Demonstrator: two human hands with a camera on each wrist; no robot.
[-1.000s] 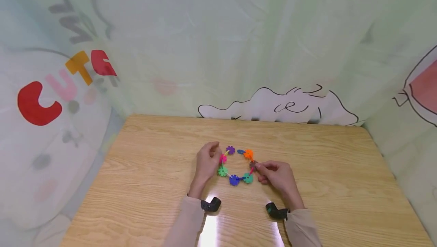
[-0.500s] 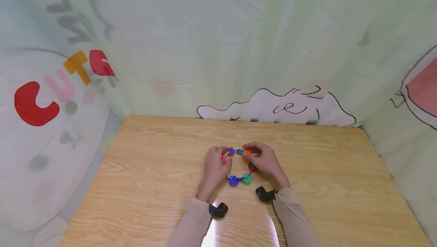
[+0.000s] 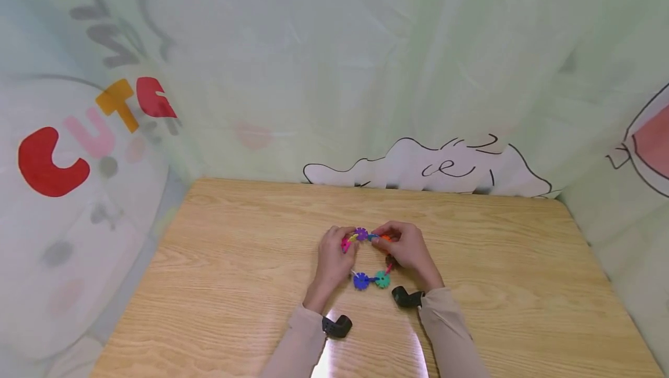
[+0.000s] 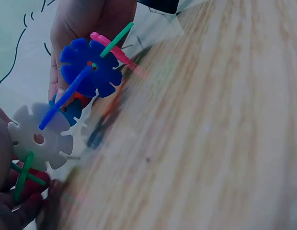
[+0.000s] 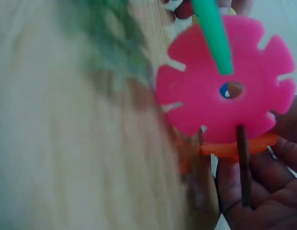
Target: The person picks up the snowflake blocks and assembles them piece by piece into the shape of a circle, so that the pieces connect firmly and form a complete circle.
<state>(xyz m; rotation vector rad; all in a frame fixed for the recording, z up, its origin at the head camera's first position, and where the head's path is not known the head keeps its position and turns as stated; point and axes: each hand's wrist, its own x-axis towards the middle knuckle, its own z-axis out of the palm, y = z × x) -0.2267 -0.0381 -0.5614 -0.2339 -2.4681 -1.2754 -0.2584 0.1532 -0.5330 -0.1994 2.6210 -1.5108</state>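
Notched plastic discs, slotted edge to edge, form a colourful ring above the table. In the head view my left hand [image 3: 334,256] grips its left side by the pink disc [image 3: 345,245], with a yellow disc [image 3: 353,238] beside it. My right hand [image 3: 410,250] pinches the back right part near a light-blue disc [image 3: 373,237] and an orange disc [image 3: 385,238]. A purple disc [image 3: 361,234] sits between the hands, next to the light-blue one; whether they interlock I cannot tell. The left wrist view shows a white disc [image 4: 48,129] and a green disc [image 4: 26,175] by my left fingers.
The ring's near side has a dark-blue disc [image 3: 360,281] and a teal disc [image 3: 382,279]. All this is over a wooden table [image 3: 240,285], backed by a printed cloth [image 3: 313,76]. Each wrist wears a black camera, the left one [image 3: 338,326] and the right one [image 3: 406,297].
My right hand has moved from the brown disc on the right to the light-blue and orange discs at the back. My left hand has shifted right onto the ring. Purple and light-blue discs have come together.
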